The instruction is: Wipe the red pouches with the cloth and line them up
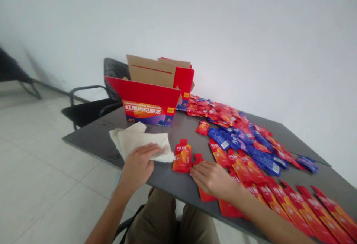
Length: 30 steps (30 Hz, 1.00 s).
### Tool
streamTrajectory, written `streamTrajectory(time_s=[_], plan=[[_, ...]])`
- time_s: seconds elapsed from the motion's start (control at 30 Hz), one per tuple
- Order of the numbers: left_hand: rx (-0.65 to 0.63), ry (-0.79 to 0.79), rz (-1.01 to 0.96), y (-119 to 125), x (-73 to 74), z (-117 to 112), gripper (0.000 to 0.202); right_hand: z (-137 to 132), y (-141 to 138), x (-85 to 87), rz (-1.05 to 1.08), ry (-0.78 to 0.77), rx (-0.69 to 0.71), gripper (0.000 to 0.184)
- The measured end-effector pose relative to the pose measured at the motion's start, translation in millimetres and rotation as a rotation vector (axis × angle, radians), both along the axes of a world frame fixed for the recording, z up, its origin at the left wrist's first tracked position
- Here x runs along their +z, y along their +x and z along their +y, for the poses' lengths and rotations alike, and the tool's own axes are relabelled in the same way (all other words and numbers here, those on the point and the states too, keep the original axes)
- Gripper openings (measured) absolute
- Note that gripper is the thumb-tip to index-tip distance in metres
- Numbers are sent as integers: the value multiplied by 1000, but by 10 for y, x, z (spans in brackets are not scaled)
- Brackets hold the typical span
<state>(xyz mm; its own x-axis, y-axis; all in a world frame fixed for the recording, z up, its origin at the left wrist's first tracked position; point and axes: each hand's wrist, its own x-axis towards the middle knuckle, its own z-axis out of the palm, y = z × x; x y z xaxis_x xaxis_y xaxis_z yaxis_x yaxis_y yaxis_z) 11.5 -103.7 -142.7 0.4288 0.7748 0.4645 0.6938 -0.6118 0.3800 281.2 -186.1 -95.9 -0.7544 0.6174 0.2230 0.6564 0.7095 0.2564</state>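
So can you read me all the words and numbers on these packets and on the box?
Red cardboard box, front: "红黑枸杞原浆"
Just above that, tiny: "HONGHEIGOUQI YUANJIANG"
Box, lower left: "40"
Yellow tag on the box: too small to read
Red pouch, top: looks like "纯粹", a bit blurred
Blue sachets, white labels: too blurred to read

White wall, pale tiled floor (slightly glossy), black chair

Crumpled white cloth, red spout pouches
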Motion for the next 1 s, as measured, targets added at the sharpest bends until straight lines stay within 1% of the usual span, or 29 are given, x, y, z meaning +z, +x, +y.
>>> streamTrajectory(time_s=[0.1,0.17,0.27,0.3,0.37,0.43,0.53,0.6,0.7,0.83,0.93,1.0], plan=[[-1,4,-7,-1,-4,2,57,20,-1,37,136,-85,-85,22],[-3,5,-14,-2,-8,3,57,62,-12,64,237,-150,-195,28],[-2,0,-13,-2,-9,3,57,185,-50,73,324,-281,-395,51],[1,0,-5,-2,-9,3,57,233,-70,65,335,-342,-435,58],[9,3,16,-1,-7,3,56,315,-124,38,342,-457,-443,64],[8,6,29,0,-6,2,56,357,-193,10,339,-515,-403,61],[11,4,32,0,-7,3,57,319,-319,-2,320,-517,-374,56],[19,7,29,0,-7,1,57,241,-420,17,297,-515,-397,58],[25,12,24,1,-5,-6,56,105,-612,65,278,-511,-484,63],[23,3,34,1,2,-10,54,-6,-898,107,302,-500,-596,60],[22,-16,35,-8,32,3,54,-34,-1040,82,368,-474,-669,61],[11,-49,15,-18,81,3,54,-57,-1083,26,446,-462,-714,62]])
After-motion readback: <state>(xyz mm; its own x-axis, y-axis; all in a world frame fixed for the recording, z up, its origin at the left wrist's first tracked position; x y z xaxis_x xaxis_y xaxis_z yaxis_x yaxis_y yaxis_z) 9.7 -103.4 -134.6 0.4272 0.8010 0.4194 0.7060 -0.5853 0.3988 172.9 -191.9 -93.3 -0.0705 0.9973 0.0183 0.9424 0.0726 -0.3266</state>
